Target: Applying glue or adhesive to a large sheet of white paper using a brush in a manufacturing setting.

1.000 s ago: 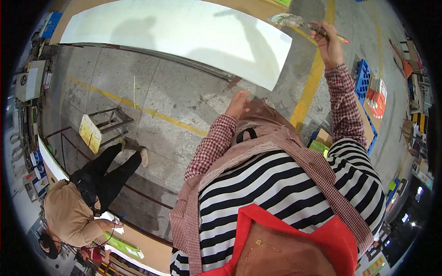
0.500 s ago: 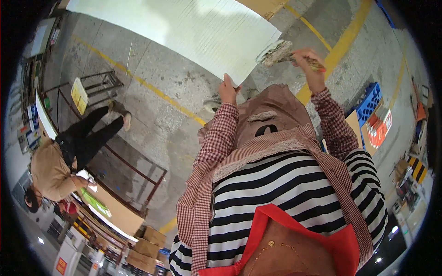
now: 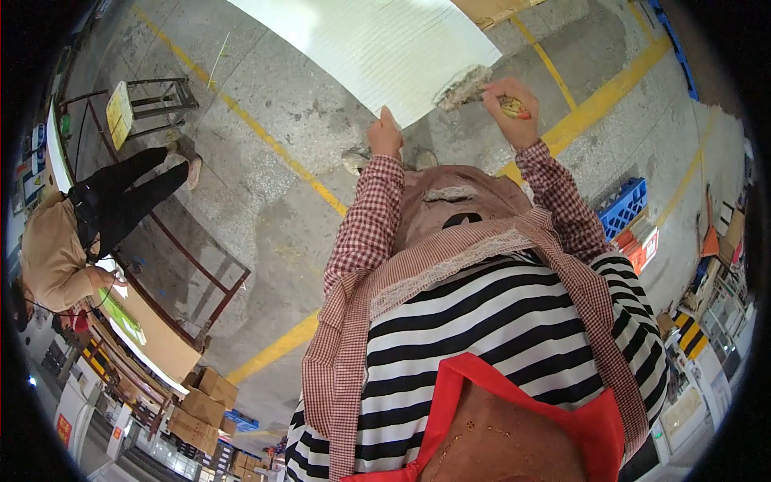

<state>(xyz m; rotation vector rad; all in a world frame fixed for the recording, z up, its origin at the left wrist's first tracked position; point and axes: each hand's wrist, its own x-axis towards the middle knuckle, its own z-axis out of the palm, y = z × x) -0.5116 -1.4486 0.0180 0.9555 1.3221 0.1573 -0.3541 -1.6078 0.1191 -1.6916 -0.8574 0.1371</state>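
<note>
A long pale board [image 3: 401, 56] with fine parallel lines stretches away from me at the top of the view. My left hand [image 3: 385, 135] is closed on its near corner, the thumb lying on top. My right hand [image 3: 512, 111] grips a brush by its yellowish, red-ended handle. The worn, grey-white bristles of the brush [image 3: 463, 87] lie over the board's right edge near that corner; whether they press on it I cannot tell. Below my hands hangs my brown apron [image 3: 418, 197].
A person [image 3: 60, 249] in a tan top stands at a long bench [image 3: 165, 353] on the left. Near them is a small metal-framed stool [image 3: 161, 104]. A blue plastic pallet [image 3: 622, 207] sits to the right. Cardboard boxes [image 3: 197, 418] are stacked at lower left; yellow lines mark the floor.
My right hand has moved left and the brush's bristles now overlap the board's edge more. The whole view has shifted. My left hand keeps hold of the corner.
</note>
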